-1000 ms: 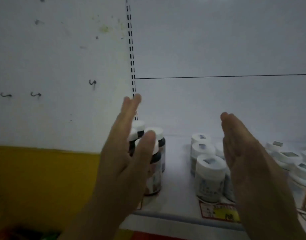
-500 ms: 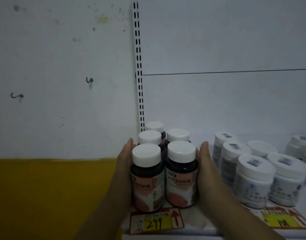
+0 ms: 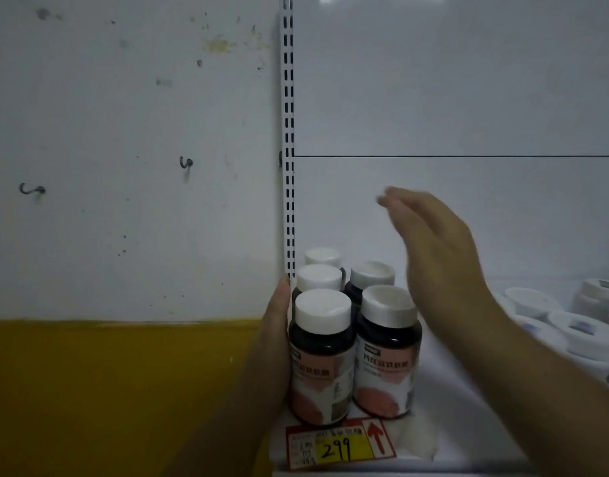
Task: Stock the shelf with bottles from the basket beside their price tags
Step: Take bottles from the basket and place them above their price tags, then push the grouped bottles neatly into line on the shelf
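Note:
Several dark bottles with white caps and pink labels (image 3: pixel 385 352) stand in two rows at the left end of the white shelf (image 3: pixel 444 418). A red and yellow price tag reading 299 (image 3: pixel 341 445) is fixed to the shelf edge in front of them. My left hand (image 3: pixel 277 325) lies flat against the left side of the front-left bottle (image 3: pixel 320 359). My right hand (image 3: pixel 440 256) hovers open above and to the right of the bottles, fingers together, touching nothing. The basket is out of view.
White tubs with white lids (image 3: pixel 578 335) stand on the shelf at the right, partly hidden by my right arm. A slotted white upright (image 3: pixel 288 132) runs up behind the bottles. To the left is a stained white and yellow wall (image 3: pixel 124 373) with small hooks.
My right hand has lifted off the right side of the bottles and risen above them. My left hand stays pressed on the left side. The view has come closer.

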Available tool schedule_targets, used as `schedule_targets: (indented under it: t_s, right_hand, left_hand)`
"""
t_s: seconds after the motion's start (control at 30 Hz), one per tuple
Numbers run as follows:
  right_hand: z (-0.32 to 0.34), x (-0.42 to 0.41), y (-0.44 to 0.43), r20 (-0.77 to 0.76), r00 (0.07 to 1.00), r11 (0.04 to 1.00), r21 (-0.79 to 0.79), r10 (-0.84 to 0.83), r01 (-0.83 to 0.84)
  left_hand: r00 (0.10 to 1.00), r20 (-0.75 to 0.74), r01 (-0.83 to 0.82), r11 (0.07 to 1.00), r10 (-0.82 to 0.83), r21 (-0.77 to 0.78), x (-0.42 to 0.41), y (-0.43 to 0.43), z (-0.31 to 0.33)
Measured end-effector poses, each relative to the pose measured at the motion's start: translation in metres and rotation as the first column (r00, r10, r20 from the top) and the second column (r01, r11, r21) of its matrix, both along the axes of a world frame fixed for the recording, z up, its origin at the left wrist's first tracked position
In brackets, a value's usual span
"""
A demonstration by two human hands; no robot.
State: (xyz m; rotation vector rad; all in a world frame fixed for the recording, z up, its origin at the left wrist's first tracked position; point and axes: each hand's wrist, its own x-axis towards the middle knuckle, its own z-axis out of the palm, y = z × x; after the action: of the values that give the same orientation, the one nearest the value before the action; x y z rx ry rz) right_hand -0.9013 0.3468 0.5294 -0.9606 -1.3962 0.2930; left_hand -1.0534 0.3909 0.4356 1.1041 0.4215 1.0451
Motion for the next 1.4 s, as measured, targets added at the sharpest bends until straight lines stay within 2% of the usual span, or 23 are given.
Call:
schedule_targets:
  t_s: [0.03,0.07,0.1,0.13,0.17,0.23,0.27,0.43,0.6,0.7,0.73,0.8,0.83,0.87,0.9,0.97,1.0,1.03,1.07,1.1,1.17,1.27,1.4]
  right_hand:
    - [0.016,-0.007,0.011,0.13,0.991,0.997,-0.063,-0.045,0.054]
    - [0.024,-0.011,0.026,0.325,0.944,0.978,-0.172,-0.059,0.12]
    - [0.035,-0.017,0.041,0.535,0.845,0.934,-0.285,-0.03,0.213]
    - [0.041,-0.022,0.056,0.679,0.732,0.871,-0.393,0.058,0.295]
    - [0.043,-0.027,0.069,0.741,0.65,0.789,-0.497,0.169,0.361]
    - [0.036,-0.028,0.086,0.784,0.528,0.682,-0.582,0.326,0.443]
    - [0.032,-0.027,0.091,0.791,0.513,0.679,-0.579,0.333,0.451]
    - [0.027,-0.028,0.098,0.734,0.613,0.725,-0.589,0.293,0.358]
    - [0.023,-0.025,0.096,0.749,0.594,0.737,-0.573,0.294,0.358]
    - [0.025,-0.014,0.094,0.8,0.563,0.793,-0.475,0.207,0.383]
    - [0.028,-0.007,0.092,0.814,0.557,0.818,-0.427,0.163,0.385]
    - [0.035,0.014,0.084,0.852,0.52,0.864,-0.309,0.066,0.397]
    - [0.038,0.028,0.079,0.879,0.477,0.876,-0.243,0.017,0.417]
    - [0.04,0.043,0.072,0.908,0.418,0.876,-0.184,-0.022,0.445]
    - [0.042,0.059,0.064,0.943,0.33,0.866,-0.129,-0.043,0.482]
    - [0.043,0.089,0.047,0.995,0.092,0.835,-0.014,-0.044,0.55]
    - [0.044,0.104,0.038,0.999,0.001,0.825,0.032,-0.04,0.565]
    - [0.045,0.118,0.028,0.999,-0.032,0.816,0.052,-0.04,0.576]
    - [0.047,0.131,0.017,0.999,-0.025,0.81,0.052,-0.046,0.584]
    - [0.048,0.145,0.005,0.999,0.006,0.807,0.037,-0.05,0.59]
    - [0.048,0.172,-0.023,0.997,0.056,0.814,0.008,-0.049,0.581]
    - [0.039,0.227,-0.075,0.994,0.098,0.836,-0.021,-0.039,0.548]
    - [0.025,0.315,-0.145,0.997,0.069,0.814,-0.019,-0.025,0.58]
  left_hand:
    - [1.0,0.014,-0.003,1.0,0.003,-0.011,0.003,0.002,0.0]
    - [0.999,0.016,-0.037,0.999,0.038,-0.023,0.005,0.0,0.004]
    - [0.999,0.036,-0.037,0.999,0.038,-0.013,0.007,0.002,0.002]
    - [0.998,0.043,-0.054,0.998,0.055,-0.013,0.008,0.0,0.003]
    - [0.997,0.057,-0.048,0.999,0.049,-0.018,0.009,0.004,0.0]
    - [0.999,0.032,-0.029,0.999,0.03,-0.026,0.006,0.008,-0.004]
    - [0.999,-0.008,-0.031,0.999,0.031,-0.024,0.004,0.007,-0.003]
    - [0.998,-0.063,0.03,0.999,-0.027,0.042,0.001,0.009,-0.007]
    - [0.998,-0.055,-0.034,0.999,0.034,0.006,0.003,0.017,-0.015]
    - [0.997,-0.057,-0.052,0.999,0.052,-0.01,0.001,0.01,-0.007]
    - [0.987,-0.092,-0.134,0.991,0.132,-0.024,-0.001,0.009,-0.001]
    - [0.868,-0.216,-0.451,0.892,0.447,0.034,-0.007,0.013,0.014]
    - [0.765,-0.263,-0.571,0.808,0.588,0.145,-0.011,0.015,0.027]
    - [0.667,-0.275,-0.621,0.721,0.692,0.307,-0.015,0.016,0.044]
    - [0.591,-0.281,-0.585,0.642,0.756,0.495,-0.016,0.015,0.065]
    - [0.49,-0.393,-0.294,0.572,0.778,0.766,-0.008,0.008,0.107]
    - [0.398,-0.506,-0.084,0.58,0.765,0.81,0.003,0.003,0.124]
    - [0.282,-0.604,0.116,0.599,0.745,0.793,0.016,-0.002,0.136]
    - [0.173,-0.661,0.259,0.614,0.73,0.746,0.031,-0.006,0.145]
    - [0.095,-0.693,0.331,0.633,0.715,0.699,0.047,-0.012,0.15]
    - [0.015,-0.707,0.355,0.657,0.707,0.665,0.086,-0.031,0.154]
    - [0.001,-0.688,0.353,0.643,0.726,0.679,0.148,-0.065,0.144]
    - [-0.013,-0.669,0.457,0.6,0.743,0.657,0.227,-0.105,0.126]
